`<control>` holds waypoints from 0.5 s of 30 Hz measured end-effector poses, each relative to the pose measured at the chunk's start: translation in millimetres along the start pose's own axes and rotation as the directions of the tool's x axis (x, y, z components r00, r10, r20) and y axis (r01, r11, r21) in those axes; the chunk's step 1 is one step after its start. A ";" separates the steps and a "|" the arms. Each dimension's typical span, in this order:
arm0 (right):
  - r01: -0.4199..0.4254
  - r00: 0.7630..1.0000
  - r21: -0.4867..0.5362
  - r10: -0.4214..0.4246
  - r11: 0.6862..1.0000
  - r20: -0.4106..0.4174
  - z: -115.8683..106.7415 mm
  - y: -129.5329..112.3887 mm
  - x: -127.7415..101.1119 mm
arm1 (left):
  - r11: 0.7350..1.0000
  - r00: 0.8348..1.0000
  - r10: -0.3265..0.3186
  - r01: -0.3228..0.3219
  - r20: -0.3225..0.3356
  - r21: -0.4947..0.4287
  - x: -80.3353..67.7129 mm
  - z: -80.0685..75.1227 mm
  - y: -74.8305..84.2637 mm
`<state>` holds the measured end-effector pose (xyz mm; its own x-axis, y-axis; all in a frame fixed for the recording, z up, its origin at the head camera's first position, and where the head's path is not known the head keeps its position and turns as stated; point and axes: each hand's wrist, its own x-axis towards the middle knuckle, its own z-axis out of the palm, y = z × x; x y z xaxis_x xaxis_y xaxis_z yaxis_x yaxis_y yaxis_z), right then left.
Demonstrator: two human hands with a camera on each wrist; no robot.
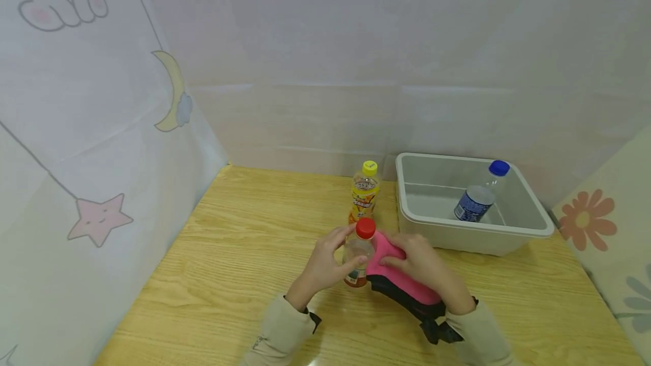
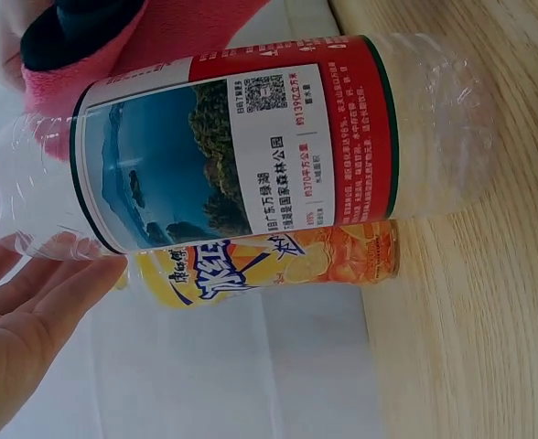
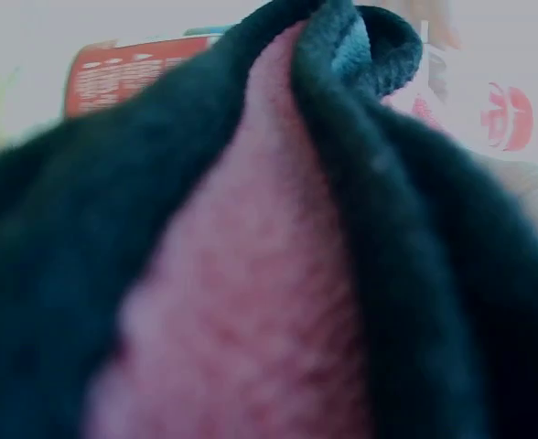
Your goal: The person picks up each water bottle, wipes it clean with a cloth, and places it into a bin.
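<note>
The left hand (image 1: 325, 261) grips the red-capped bottle (image 1: 359, 253), upright on the desk (image 1: 229, 253). The right hand (image 1: 419, 261) presses a pink cloth (image 1: 394, 273) on its side. Wiping seems underway; next, turn the bottle slowly to reach the remaining surface.

We count three plastic bottles: one red-capped bottle (image 1: 359, 253) with a red-banded landscape label standing on the wooden table (image 1: 229, 264), one yellow-capped orange-drink bottle (image 1: 364, 192) standing just behind it, and one blue-capped bottle (image 1: 480, 194) leaning inside the bin. We count one grey plastic bin (image 1: 407, 208), one pink-and-black cloth (image 1: 402, 281), and two hands, the left hand (image 1: 325, 261) and the right hand (image 1: 424, 261). On the hanging sheets around the table we count one crescent moon print (image 1: 173, 92), one pink star print (image 1: 98, 218) and one orange flower print (image 1: 585, 219).
</note>
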<state>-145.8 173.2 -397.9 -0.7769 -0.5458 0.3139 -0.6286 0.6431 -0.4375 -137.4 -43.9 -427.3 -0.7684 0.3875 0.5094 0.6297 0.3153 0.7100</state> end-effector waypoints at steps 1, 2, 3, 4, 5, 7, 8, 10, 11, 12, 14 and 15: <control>-0.002 1.000 0.004 0.002 1.000 0.001 2.3 1.3 -0.9 | 1.000 1.000 0.001 -0.001 -0.002 0.001 -0.1 0.3 -0.6; -0.003 1.000 0.006 0.003 1.000 -0.002 4.6 2.3 -1.8 | 1.000 1.000 0.003 -0.003 -0.004 0.004 -0.3 0.5 -1.0; -0.006 1.000 0.011 0.006 1.000 -0.004 7.0 3.4 -2.6 | 1.000 1.000 0.004 -0.004 -0.006 0.005 -0.4 0.6 -1.3; -0.009 1.000 0.013 0.009 1.000 -0.005 9.8 4.9 -3.3 | 1.000 1.000 0.004 -0.004 -0.007 0.005 -0.7 0.7 -1.5; -0.013 1.000 0.016 0.013 1.000 -0.004 12.8 6.4 -4.2 | 1.000 1.000 0.002 -0.002 -0.008 0.005 -1.0 0.8 -1.5; -0.024 1.000 0.020 0.024 1.000 -0.007 18.6 8.9 -5.8 | 1.000 1.000 -0.005 0.005 -0.010 -0.002 -1.1 0.7 -1.0; -0.031 0.999 0.027 0.031 0.999 -0.012 21.6 10.1 -6.8 | 1.000 1.000 -0.013 0.013 -0.012 -0.011 -1.1 0.7 -0.5; -0.038 0.999 0.036 0.039 0.999 -0.026 28.0 13.2 -8.9 | 0.999 0.999 -0.030 0.029 -0.016 -0.034 -1.2 0.8 0.8; -0.036 0.999 0.043 0.037 0.998 -0.035 30.8 14.7 -9.9 | 0.998 0.999 -0.038 0.037 -0.018 -0.045 -1.3 0.9 1.3; -0.033 0.998 0.048 0.035 0.998 -0.048 33.2 15.9 -10.8 | 0.997 0.999 -0.044 0.042 -0.020 -0.057 -1.3 1.1 1.3; -0.029 0.997 0.062 0.033 0.998 -0.065 37.7 18.5 -12.4 | 0.996 0.999 -0.047 0.046 -0.024 -0.075 -1.2 1.5 1.6; -0.027 0.997 0.065 0.031 0.998 -0.065 39.5 19.8 -12.9 | 0.996 0.999 -0.046 0.044 -0.025 -0.079 -1.1 1.7 1.5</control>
<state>-146.8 171.7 -443.9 -0.7968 -0.4898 0.3539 -0.6038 0.6210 -0.4998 -135.4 -42.4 -427.6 -0.7994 0.3509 0.4876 0.5839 0.2624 0.7683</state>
